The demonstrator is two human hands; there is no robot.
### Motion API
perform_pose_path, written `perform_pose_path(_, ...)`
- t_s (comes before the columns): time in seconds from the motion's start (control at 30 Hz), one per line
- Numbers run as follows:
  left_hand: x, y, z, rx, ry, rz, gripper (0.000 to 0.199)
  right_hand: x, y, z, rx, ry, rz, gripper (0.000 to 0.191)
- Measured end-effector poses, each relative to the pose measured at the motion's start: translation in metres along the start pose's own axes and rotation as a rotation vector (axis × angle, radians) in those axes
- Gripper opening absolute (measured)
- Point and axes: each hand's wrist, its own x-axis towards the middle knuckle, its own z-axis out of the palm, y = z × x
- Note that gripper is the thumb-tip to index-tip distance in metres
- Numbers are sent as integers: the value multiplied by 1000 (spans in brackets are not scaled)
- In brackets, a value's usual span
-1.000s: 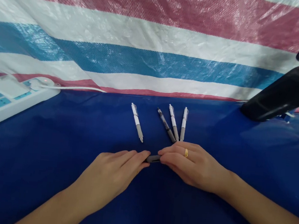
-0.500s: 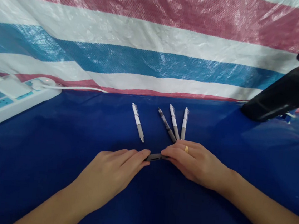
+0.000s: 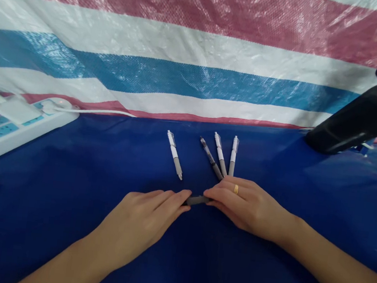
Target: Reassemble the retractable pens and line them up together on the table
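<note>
Bar lies between my hands, nearer me than the pens; my left hand and right hand each pinch an end, fingers closed. Seemingly I'm handling it two-handed; next calls for an even grip.

The light is dim, with glare streaking the striped sheet.

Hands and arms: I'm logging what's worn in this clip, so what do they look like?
The left forearm and right forearm show no sleeves. The left hand is ungloved, with no ring in view. The right hand is ungloved too, with a gold-coloured ring. No watch or bracelet shows.
</note>
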Motion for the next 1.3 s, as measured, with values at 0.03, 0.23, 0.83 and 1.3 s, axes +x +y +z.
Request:
perform_pose_path(0.03, 0, 0, 0, -3, -2, -4, 24, 0, 0, 0, -8, 0, 0, 16)
perform_pose_path(0.23, 0, 2, 1, -25, -21, -18, 27, 1, 1, 0, -82, -96, -4, 22)
perform_pose_path(0.83, -1, 4, -2, 18, -18, 64, 27, 0, -1, -3, -11, -142, 7, 35)
perform_pose_path(1.3, 0, 5, -3, -29, -17, 27, 26, 2, -1, -2, -51, -100, -2, 30)
